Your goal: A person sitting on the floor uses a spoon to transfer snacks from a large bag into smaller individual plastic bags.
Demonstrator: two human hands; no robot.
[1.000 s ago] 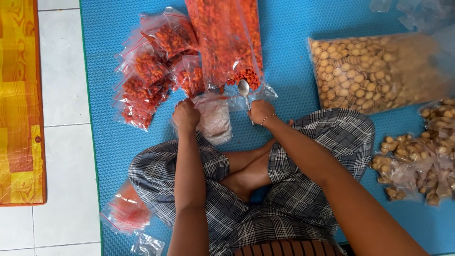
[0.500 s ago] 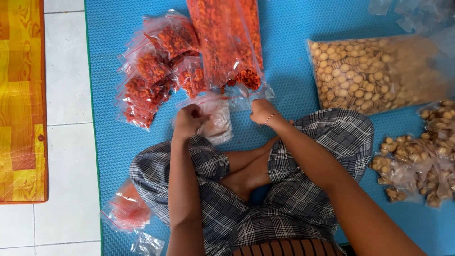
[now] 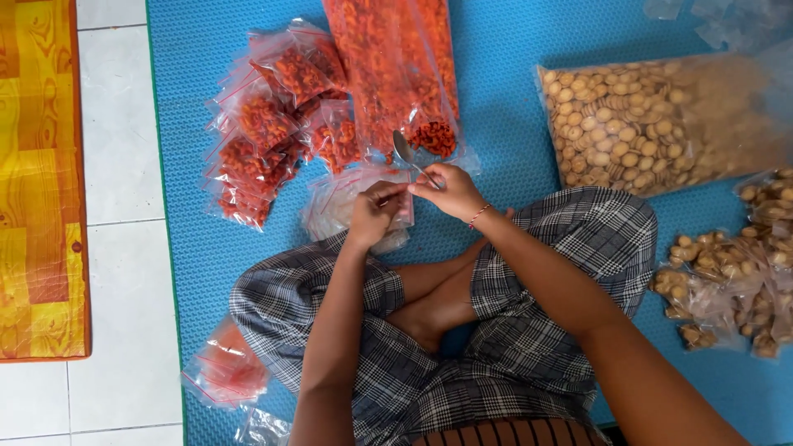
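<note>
My left hand (image 3: 373,213) and my right hand (image 3: 448,192) meet over a small clear zip bag (image 3: 337,205) with a red seal line, both pinching its top edge. My right hand also grips a metal spoon (image 3: 408,155), its bowl pointing up towards the open end of a large clear bag of orange-red snacks (image 3: 396,70). I sit cross-legged in checked trousers on a blue mat (image 3: 512,157). The small bag lies just in front of my knees.
Several small filled bags of red snacks (image 3: 268,132) are piled at the left of the large bag. A big bag of round tan biscuits (image 3: 661,120) lies at the right, with smaller biscuit bags (image 3: 731,277) below it. Empty zip bags (image 3: 227,367) sit by my left knee. White tiles (image 3: 124,248) and an orange mat (image 3: 37,182) lie to the left.
My right hand has moved left with the spoon to join my left hand at the small bag's top. The left hand has shifted slightly right and lower.
</note>
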